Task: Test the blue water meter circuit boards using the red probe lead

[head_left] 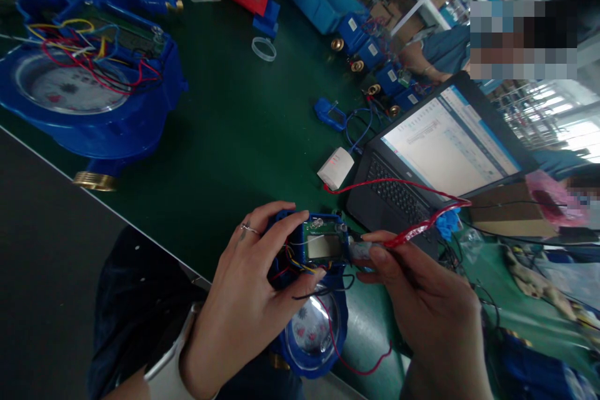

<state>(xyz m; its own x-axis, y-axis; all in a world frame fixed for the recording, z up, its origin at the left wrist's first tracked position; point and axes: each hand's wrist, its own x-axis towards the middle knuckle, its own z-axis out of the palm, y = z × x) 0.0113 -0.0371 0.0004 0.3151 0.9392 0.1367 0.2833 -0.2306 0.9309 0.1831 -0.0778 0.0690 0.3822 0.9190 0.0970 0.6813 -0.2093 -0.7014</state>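
"Grip?"
"Left hand (255, 287) clasped the blue meter (313, 330) at six o'clock, thumb and fingers spread wide; right hand (424, 290) pinched the grey end (368, 251) of the red cable (415, 231) at the circuit board's (328, 230) three o'clock."
"Progress?"
"Connecting looked unfinished; seated or not, I couldn't tell. Board uncovered, one red wire (368, 373) loose-ended. The laptop (440, 162) stood open past one o'clock."

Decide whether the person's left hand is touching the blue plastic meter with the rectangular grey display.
Touching. The head view shows the left hand spread over the open upper part of the blue plastic meter, gripping it from the side.
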